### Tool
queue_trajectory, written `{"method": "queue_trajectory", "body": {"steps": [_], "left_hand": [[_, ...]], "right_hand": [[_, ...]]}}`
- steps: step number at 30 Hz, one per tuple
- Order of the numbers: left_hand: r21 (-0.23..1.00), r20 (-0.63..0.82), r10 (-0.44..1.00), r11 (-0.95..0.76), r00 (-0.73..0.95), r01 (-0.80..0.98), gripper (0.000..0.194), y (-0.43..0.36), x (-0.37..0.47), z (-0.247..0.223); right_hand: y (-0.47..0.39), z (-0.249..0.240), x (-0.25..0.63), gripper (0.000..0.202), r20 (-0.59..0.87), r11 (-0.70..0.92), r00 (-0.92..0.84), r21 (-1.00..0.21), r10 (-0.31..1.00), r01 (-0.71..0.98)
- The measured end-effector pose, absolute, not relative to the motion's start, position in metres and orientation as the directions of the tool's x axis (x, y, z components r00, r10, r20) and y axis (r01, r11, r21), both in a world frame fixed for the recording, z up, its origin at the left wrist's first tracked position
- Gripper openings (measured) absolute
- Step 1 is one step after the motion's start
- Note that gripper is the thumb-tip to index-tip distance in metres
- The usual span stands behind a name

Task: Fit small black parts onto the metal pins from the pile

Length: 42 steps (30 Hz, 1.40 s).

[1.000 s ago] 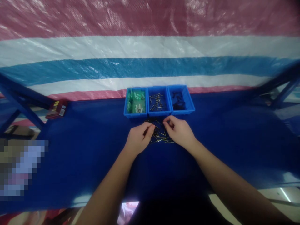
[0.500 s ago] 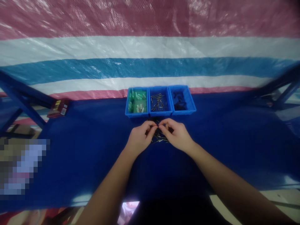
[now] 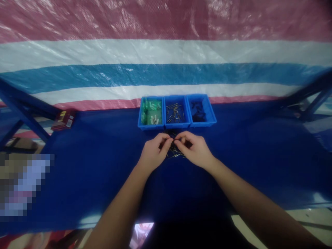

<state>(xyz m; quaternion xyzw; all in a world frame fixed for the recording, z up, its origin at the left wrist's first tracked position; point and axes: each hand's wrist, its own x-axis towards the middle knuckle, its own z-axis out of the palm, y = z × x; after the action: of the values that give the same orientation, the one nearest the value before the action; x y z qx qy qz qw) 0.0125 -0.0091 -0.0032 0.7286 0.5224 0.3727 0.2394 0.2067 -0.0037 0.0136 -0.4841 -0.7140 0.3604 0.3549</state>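
Note:
My left hand (image 3: 155,151) and my right hand (image 3: 194,149) meet fingertip to fingertip above the table. Both are closed in a pinch; whatever sits between the fingers is too small and dark to make out. Beneath and between them lies a loose pile of thin brass-coloured metal pins (image 3: 176,154), partly covered by the hands. Just beyond stand three blue bins side by side. The left bin (image 3: 151,127) holds small clear and white pieces on green plastic. More slim metal pins (image 3: 175,113) lie in the middle bin (image 3: 178,125). Dark pieces (image 3: 198,111) fill part of the right bin (image 3: 203,123).
A dark blue tabletop (image 3: 90,166) spreads under everything. Behind it hangs a striped plastic sheet (image 3: 166,74). A dark red box (image 3: 63,119) rests at the back left, beside a blue metal frame (image 3: 26,107). A lit screen (image 3: 141,235) shows below the near edge.
The fingertips of both hands have shifted very slightly, with a small gap showing between them now. The pile and the bins look the same.

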Motion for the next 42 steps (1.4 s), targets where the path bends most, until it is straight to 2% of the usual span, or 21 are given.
{"method": "queue_trajectory", "body": {"steps": [12, 19, 25, 30, 38, 42], "left_hand": [[0.728, 0.377, 0.901, -0.433, 0.217, 0.531, 0.011, -0.0077, 0.0129, -0.0046], [0.697, 0.371, 0.893, -0.449, 0.254, 0.56, 0.012, -0.0085, 0.0116, -0.0021], [0.726, 0.373, 0.899, -0.438, 0.231, 0.531, 0.016, -0.0087, 0.0133, -0.0037], [0.724, 0.387, 0.89, -0.455, 0.242, 0.517, 0.012, -0.0083, 0.0133, -0.0038], [0.689, 0.357, 0.898, -0.44, 0.258, 0.576, 0.017, -0.0078, 0.0104, -0.004], [0.721, 0.36, 0.901, -0.434, 0.244, 0.54, 0.014, -0.0085, 0.0119, -0.0044]], "right_hand": [[-0.0038, 0.0146, 0.2043, 0.014, 0.149, 0.241, -0.255, -0.892, 0.956, 0.382], [-0.0038, 0.0139, 0.2039, 0.014, 0.161, 0.257, -0.27, -0.893, 0.949, 0.37], [-0.0044, 0.0167, 0.2034, 0.016, 0.142, 0.241, -0.277, -0.898, 0.95, 0.367], [-0.0047, 0.0172, 0.2034, 0.018, 0.137, 0.239, -0.28, -0.895, 0.95, 0.376], [-0.005, 0.0155, 0.2023, 0.013, 0.194, 0.279, -0.25, -0.886, 0.949, 0.37], [-0.0054, 0.0191, 0.2024, 0.014, 0.152, 0.253, -0.268, -0.883, 0.951, 0.396]]}}
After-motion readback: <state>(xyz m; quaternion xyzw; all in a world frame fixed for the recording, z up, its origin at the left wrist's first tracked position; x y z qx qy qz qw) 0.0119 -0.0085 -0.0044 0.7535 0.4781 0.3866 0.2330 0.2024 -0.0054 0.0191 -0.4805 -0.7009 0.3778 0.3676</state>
